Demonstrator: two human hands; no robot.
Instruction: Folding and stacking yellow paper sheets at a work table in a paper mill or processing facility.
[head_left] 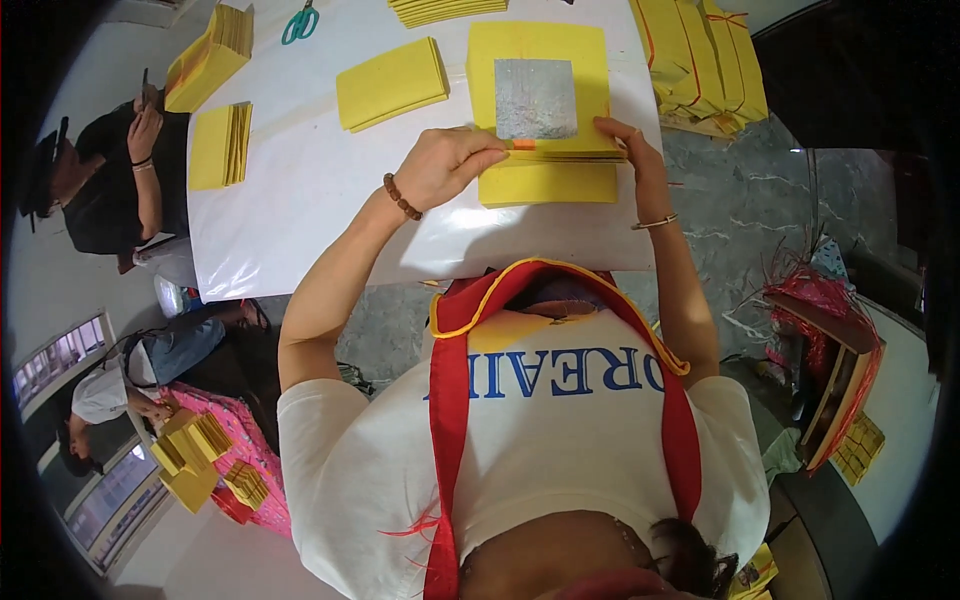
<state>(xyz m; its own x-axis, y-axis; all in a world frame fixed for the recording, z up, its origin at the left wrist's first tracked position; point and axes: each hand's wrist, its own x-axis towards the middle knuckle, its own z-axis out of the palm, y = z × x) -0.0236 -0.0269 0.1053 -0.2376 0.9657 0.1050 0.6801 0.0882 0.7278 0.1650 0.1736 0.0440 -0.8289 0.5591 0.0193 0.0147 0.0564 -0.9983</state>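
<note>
Yellow paper [590, 85] lies on the near-right part of the white-covered table [290, 225], its silver square [535, 98] facing up; a raised fold runs left to right across the near part. Left hand [438, 168]: thumb and fingers pinched on the fold's left end. Right hand [645, 172]: fingers against the right edge, thumb side hidden; cannot tell how firmly it grips. Handling estimate: light, limp as a single sheet, stiffer where layers stack at the fold; likely to crease readily and slide on the glossy table cover. Silver patch looks thin and wrinkled, probably prone to scuffing. Best hold judged to be both ends of the fold, layers pinched together, fingertips off the silver.
</note>
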